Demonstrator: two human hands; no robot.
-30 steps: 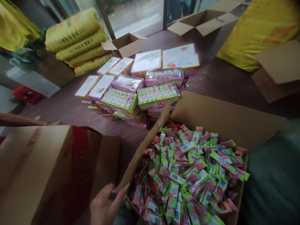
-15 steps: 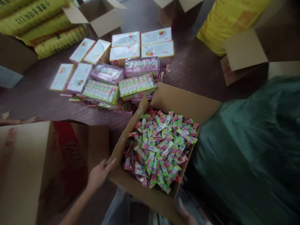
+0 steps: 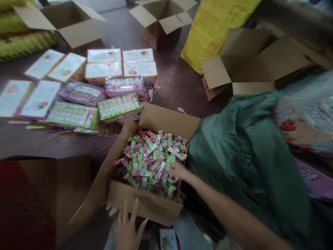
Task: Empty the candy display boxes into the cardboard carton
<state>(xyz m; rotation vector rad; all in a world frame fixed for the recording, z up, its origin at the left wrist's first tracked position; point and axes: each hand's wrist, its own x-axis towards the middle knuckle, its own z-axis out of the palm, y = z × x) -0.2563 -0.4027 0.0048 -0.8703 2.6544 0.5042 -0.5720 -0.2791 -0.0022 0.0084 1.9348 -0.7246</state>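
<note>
An uncapped cardboard box (image 3: 169,116) with its flaps folded out holds a heap of small pink-and-green wrapped packets (image 3: 151,151). My right hand (image 3: 179,172) comes in from the right, its bent fingertips down among the packets at that side of the heap. Whatever sits between those fingertips is hidden. In front of the box's near flap, my left hand (image 3: 128,225) has its fingers spread and holds nothing. Whether its fingertips touch the flap I cannot tell.
Display boxes of similar packets (image 3: 119,107) and white-topped cartons (image 3: 104,71) stand beyond the box. A green sack (image 3: 229,152) crowds its right side. Open cartons (image 3: 166,26) and a yellow sack (image 3: 210,34) stand farther back. Another carton (image 3: 73,194) lies left.
My left hand has let go of the box's left flap and moved to the near flap. My right hand has come up from the near side into the packets. The view has swung right.
</note>
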